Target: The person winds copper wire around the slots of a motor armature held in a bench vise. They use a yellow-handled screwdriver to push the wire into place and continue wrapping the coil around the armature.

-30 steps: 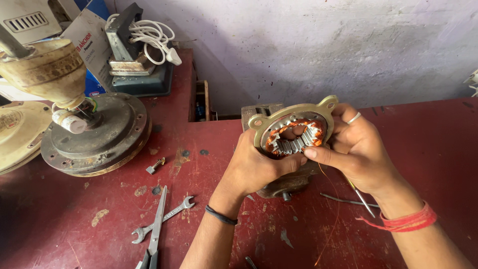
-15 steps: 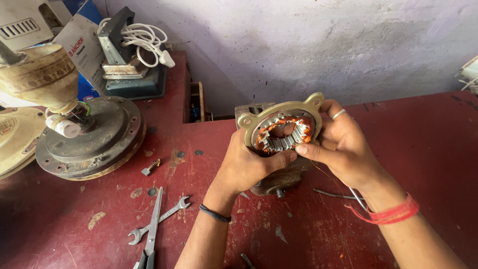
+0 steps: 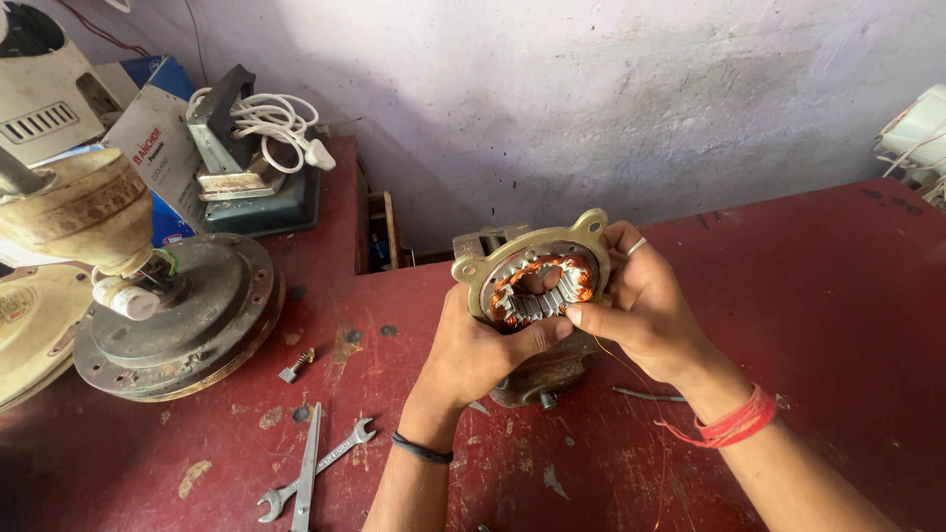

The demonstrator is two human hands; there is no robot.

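**Working the copper winding in a motor stator**

I hold the motor stator (image 3: 537, 281) up off the red worktop (image 3: 828, 286), near its middle, tilted so its open face looks at me. My left hand (image 3: 473, 355) cups it from below and the left, thumb pressed against the lower rim. My right hand (image 3: 641, 310) wraps its right side, fingers closed behind the housing, thumb and forefinger pinched at the lower edge of the copper winding (image 3: 532, 296). A thin copper wire (image 3: 645, 389) trails down from that pinch towards the worktop.

I judge this to be the winding step: I am seating or drawing a strand at the slots. The next move calls for a steady grip with the left hand while the right keeps the fine wire taut without kinking it or scraping it on the steel teeth.

To the left lie a spanner (image 3: 320, 468), a small bolt (image 3: 296, 365) and a round fan motor housing (image 3: 177, 315).
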